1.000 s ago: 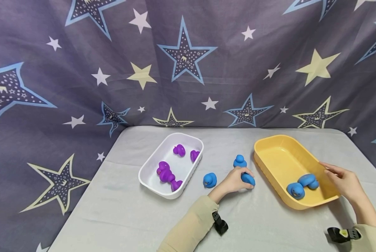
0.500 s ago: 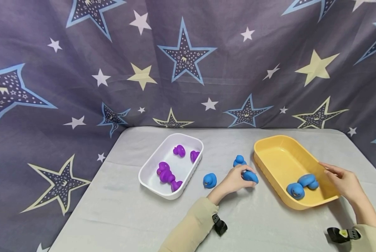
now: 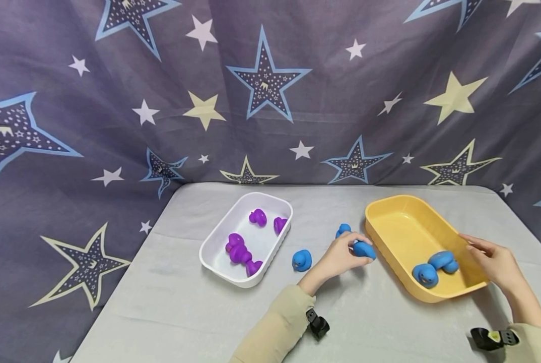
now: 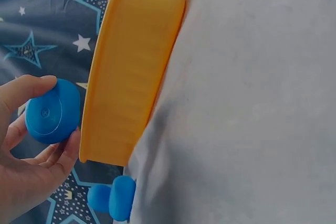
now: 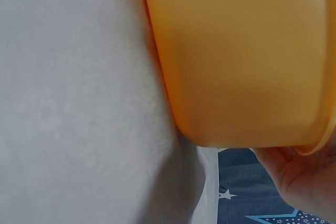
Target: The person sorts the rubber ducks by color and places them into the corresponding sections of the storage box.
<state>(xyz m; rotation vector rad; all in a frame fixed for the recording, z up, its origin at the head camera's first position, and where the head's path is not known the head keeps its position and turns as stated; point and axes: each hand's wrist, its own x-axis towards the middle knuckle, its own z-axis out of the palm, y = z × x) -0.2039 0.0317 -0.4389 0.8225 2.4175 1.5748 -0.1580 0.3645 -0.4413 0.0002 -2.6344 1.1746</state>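
Note:
My left hand [image 3: 343, 255] holds a blue rubber duck [image 3: 363, 250] between thumb and fingers, raised above the table just left of the yellow tray [image 3: 390, 201]. In the left wrist view the flat underside of the held duck [image 4: 52, 111] shows. My right hand [image 3: 497, 259] grips the yellow tray at its right rim; in the right wrist view the tray wall [image 5: 241, 66] hides part of the fingers. Inside the yellow tray lie two blue ducks [image 3: 426, 275]. Behind the left hand a blue duck [image 3: 343, 229] is partly covered. Another blue duck [image 3: 301, 260] stands to its left.
A white tray [image 3: 209, 247] with several purple ducks [image 3: 241, 253] stands at the left of the table. The pale tablecloth [image 3: 161, 312] reaches back to a dark star-patterned curtain [image 3: 325, 111].
My left hand has lifted the blue duck from the table and carried it a little right, toward the yellow tray. The right hand and both trays have stayed in place.

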